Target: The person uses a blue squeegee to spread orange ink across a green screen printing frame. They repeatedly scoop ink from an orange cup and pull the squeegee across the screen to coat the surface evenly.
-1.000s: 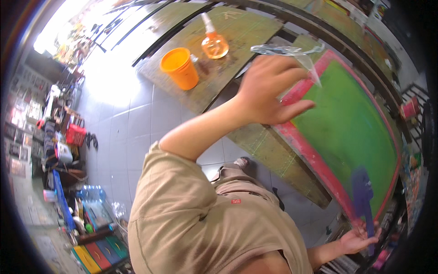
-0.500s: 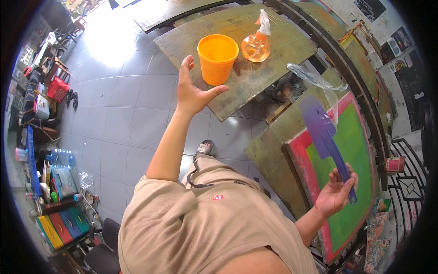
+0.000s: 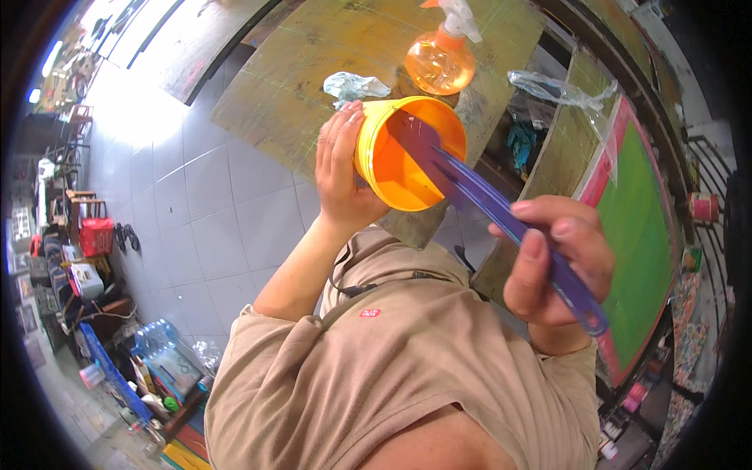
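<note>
My left hand (image 3: 342,164) is wrapped round the outside of an orange plastic bucket (image 3: 427,198), which is tilted with its mouth toward me and to the right. In my right hand (image 3: 560,254) is the handle of a purple spatula (image 3: 501,211). Its broad blade reaches into the bucket's mouth, against or close to the inner wall; I cannot tell whether it touches. A spray bottle (image 3: 440,64) with orange liquid stands beyond the bucket on a worn board table (image 3: 274,94). A crumpled pale wad (image 3: 356,86) lies behind the bucket.
To the right leans a framed green screen (image 3: 638,251) with a pink border. Clear plastic film (image 3: 560,90) hangs over its upper corner. Dark metal rails run along the far right. Grey floor tiles (image 3: 211,211) lie at left, with a red basket (image 3: 96,236) farther off.
My left hand has taken hold of the bucket, lifted it off the table and tilted it toward me. My right hand has brought the spatula left and into the bucket's mouth.
</note>
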